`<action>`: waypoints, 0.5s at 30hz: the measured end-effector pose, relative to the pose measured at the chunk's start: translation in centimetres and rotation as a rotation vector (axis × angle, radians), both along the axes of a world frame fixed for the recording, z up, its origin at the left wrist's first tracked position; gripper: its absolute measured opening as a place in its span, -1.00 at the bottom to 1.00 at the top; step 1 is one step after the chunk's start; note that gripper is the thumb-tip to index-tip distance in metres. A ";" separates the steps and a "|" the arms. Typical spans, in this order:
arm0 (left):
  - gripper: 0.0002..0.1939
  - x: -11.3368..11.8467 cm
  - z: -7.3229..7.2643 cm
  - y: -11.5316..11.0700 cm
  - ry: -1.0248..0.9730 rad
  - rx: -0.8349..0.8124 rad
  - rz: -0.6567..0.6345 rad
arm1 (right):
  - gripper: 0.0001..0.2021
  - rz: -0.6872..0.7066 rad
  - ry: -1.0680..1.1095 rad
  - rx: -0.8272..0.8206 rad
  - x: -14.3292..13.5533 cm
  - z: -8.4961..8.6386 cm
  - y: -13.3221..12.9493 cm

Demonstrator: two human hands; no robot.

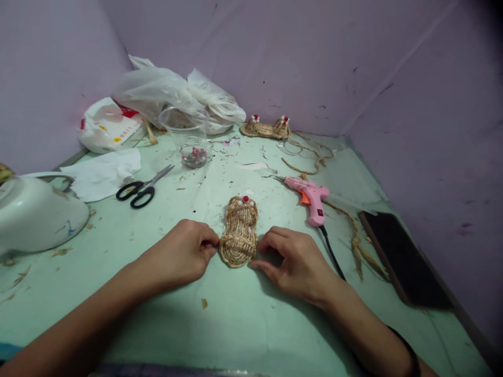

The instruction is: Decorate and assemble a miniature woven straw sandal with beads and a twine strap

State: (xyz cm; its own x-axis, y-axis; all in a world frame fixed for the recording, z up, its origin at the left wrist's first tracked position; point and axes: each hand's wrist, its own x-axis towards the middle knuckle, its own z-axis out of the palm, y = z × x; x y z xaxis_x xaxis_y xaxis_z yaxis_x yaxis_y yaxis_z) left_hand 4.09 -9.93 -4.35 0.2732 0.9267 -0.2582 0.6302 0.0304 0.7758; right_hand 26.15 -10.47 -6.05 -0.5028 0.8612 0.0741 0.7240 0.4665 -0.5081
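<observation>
A small woven straw sole (239,230) lies on the green table (231,319), with a red bead and white beads at its far end and a strand across its near part. My left hand (186,251) is at its left edge, fingers curled and fingertips pinched together by the strand's end; whatever lies between them is too small to make out. My right hand (296,264) is at the right edge, thumb and fingers apart, the fingertips close to the weave and nothing held between them.
A pink glue gun (312,199) with a black cord and a dark phone (404,256) lie right. Scissors (143,188), a plastic cup of beads (192,141) and a white vessel (43,212) stand left. Behind are plastic bags (173,94), another straw piece (265,130) and straw cord (314,162).
</observation>
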 end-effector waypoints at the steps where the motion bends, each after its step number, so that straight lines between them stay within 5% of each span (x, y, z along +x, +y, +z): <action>1: -0.85 0.0 0.0 0.0 0.037 -0.005 -0.027 | -0.87 -0.004 -0.002 -0.005 -0.1 0.0 -0.1; 8: -0.78 1.1 0.3 0.0 0.331 0.025 -0.092 | -0.88 0.011 0.017 -0.041 0.0 0.1 -0.1; 15: -0.79 0.9 0.1 0.1 0.342 0.032 -0.147 | -0.88 0.055 0.050 -0.042 0.1 -0.1 0.0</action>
State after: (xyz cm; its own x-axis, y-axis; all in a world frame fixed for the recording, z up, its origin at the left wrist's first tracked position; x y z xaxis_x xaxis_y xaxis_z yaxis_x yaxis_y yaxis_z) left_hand 5.01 -9.83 -4.23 0.3074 0.8929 -0.3292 0.8488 -0.1009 0.5189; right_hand 26.27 -10.43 -6.16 -0.5463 0.8351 0.0646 0.6710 0.4825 -0.5630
